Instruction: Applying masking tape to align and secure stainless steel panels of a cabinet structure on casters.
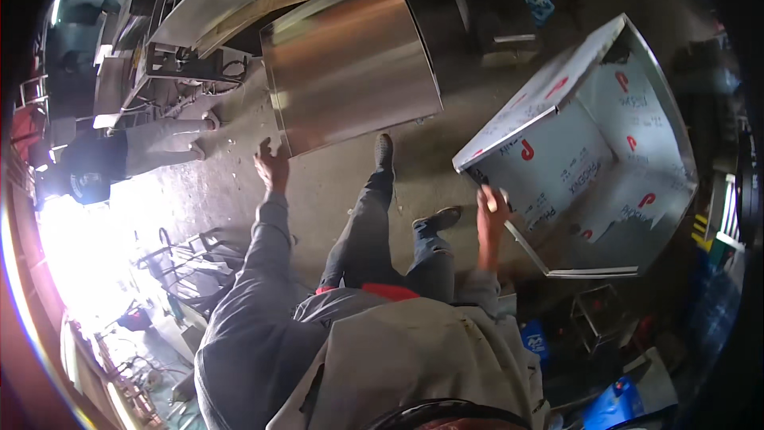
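Note:
A brushed sheet-metal box point(354, 64) with a shiny, slightly curved top is on the floor ahead of me. My left hand point(273, 166) is beside its near left corner, fingers spread; whether they touch the metal is hard to tell. On my right, an open sheet-metal box point(589, 151) is tilted, its hollow side toward me. White protective film with red marks covers much of its walls, torn in places. My right hand point(491, 211) is closed at this box's near left edge. A dark narrow piece shows just above those fingers, too dim to name.
Metal cabinets point(207, 12) and a brown board are stacked at the far left. Another person point(119, 155) is farther left, near a bright opening. Metal frames point(191, 259) are at my left. A small stool-like frame point(601, 314) and a blue container point(613, 406) are at the lower right.

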### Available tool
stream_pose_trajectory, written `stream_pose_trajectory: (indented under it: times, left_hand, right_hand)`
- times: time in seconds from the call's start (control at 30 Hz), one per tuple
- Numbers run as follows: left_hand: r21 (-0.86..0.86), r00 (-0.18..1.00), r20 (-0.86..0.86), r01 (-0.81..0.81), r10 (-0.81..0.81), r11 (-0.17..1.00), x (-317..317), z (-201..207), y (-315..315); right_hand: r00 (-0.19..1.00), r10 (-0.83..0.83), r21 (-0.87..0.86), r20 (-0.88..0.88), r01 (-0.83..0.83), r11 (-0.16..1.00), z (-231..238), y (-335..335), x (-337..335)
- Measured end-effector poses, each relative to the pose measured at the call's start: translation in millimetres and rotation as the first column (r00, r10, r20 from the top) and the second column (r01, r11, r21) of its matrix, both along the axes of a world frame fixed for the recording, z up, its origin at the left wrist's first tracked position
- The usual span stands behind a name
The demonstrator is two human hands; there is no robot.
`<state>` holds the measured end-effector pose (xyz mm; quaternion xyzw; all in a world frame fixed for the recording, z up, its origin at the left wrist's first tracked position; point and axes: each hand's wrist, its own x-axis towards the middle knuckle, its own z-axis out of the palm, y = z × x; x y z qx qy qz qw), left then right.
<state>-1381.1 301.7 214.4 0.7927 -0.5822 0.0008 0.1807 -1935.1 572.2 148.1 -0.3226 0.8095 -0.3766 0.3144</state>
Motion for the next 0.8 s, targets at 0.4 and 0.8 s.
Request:
stream_pose_trajectory:
  times: [0.4,0.8]
  left_hand:
    - [0.418,0.809,-0.576,0.166,0.119,0.893,107.5,-161.6,-209.5]
    - [0.205,0.899,-0.437,0.110,-0.010,0.972,98.1,-86.7,-211.3]
  right_hand:
    - [0.903,0.374,0.282,0.213,-0.423,0.861,-69.1,-390.4,25.9]
    - [0.657,0.157,0.090,0.738,-0.326,0.941,-16.1,-399.5,48.8]
